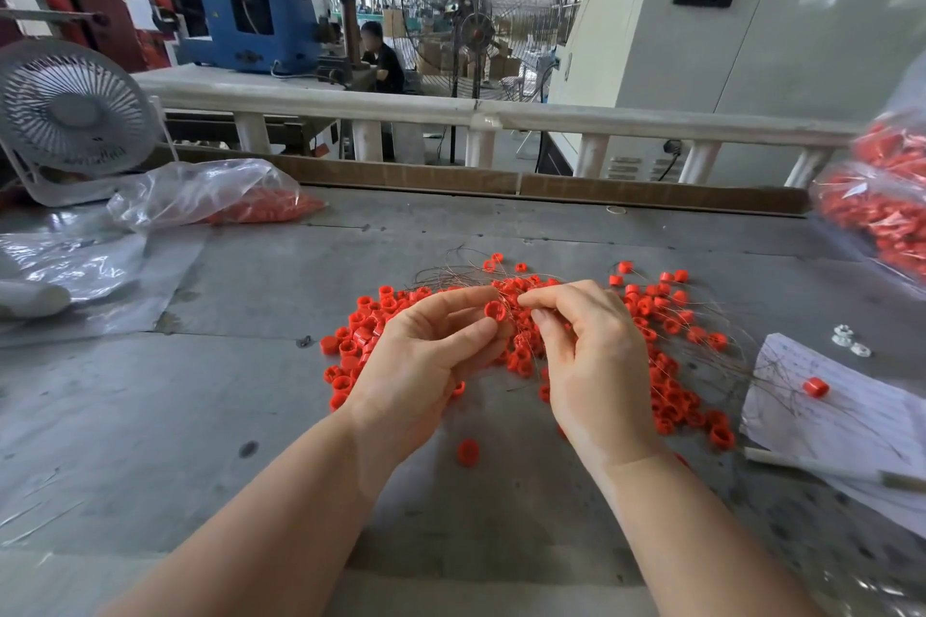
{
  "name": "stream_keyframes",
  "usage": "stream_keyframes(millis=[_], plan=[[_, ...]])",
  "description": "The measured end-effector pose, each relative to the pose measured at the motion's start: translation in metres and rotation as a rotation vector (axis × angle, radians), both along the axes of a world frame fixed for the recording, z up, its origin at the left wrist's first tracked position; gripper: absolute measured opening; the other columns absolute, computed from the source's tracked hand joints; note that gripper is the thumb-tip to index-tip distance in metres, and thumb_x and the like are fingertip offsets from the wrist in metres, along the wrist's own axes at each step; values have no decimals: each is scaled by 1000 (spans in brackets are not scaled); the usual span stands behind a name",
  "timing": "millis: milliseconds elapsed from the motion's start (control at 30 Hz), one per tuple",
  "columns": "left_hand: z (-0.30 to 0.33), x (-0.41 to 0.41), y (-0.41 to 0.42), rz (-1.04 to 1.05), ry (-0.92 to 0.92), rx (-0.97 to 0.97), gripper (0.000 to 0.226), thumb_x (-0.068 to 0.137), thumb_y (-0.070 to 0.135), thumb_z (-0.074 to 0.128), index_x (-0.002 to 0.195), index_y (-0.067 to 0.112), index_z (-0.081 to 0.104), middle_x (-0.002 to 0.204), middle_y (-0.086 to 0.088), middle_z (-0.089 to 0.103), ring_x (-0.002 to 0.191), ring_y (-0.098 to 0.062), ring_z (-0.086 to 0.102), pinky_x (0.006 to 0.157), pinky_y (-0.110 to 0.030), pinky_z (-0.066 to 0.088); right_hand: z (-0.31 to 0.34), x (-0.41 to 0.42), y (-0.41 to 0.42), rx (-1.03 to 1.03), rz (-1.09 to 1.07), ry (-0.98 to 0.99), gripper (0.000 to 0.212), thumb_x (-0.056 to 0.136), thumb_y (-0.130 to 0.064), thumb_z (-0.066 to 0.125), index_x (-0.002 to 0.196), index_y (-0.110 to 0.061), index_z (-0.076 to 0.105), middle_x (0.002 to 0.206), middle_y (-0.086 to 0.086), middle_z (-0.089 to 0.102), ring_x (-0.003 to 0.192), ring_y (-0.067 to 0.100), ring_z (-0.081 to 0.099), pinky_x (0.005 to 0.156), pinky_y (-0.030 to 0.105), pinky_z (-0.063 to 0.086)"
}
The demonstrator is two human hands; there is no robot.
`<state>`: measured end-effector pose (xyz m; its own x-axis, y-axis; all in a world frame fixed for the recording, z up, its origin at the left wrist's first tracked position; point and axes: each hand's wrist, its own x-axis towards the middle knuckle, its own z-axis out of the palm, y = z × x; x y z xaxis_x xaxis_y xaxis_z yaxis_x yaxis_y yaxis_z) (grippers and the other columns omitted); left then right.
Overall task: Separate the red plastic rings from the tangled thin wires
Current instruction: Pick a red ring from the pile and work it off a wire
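Your hands over the ring pile on the bench (250,391)

Your left hand (426,366) pinches one red ring (493,310); your right hand (596,356) pinches thin wires (521,303) (grip closed on each).

**Bright, even daylight; wide-angle bend at the edges**

Lit softly from skylights and windows far beyond the hands. Faint, diffuse shadows only beneath the left hand (431,356) and right hand (596,356). Glare on the clear plastic bag (200,190) up and left of the hands. Sharp at centre; motion-blurred bag of red rings (882,195) at far right. Railing (451,110) bowed by lens distortion.
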<state>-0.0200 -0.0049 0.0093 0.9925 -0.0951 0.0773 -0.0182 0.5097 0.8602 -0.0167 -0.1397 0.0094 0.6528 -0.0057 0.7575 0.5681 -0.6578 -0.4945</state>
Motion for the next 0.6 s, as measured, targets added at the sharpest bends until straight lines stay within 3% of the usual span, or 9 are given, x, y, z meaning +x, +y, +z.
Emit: stream_keyframes(millis=[100,367,600], plan=[[0,0,-1,3,-8,48,24,81,-6,57,93,11,70,74,-3,70,69,-8,68,65,-17,55,0,-1,0,-1,1,-10,13,83,3,65,86,-8,72,83,2,66,84,22,61,79,31,45],[0,-1,-1,76,-24,115,21,62,8,68,83,11,65,68,-2,67,58,-10,65,56,-17,53,0,-1,1,22,52,16,11,85,1,62,85,-7,70,84,2,64,83,20,61,78,28,46],[-1,0,0,58,-16,95,28,62,10,67,87,17,75,77,-6,69,72,-10,66,72,-18,55,0,0,3,11,70,14,20,86,7,59,93,-6,72,88,4,66,85,19,62,80,27,46]])
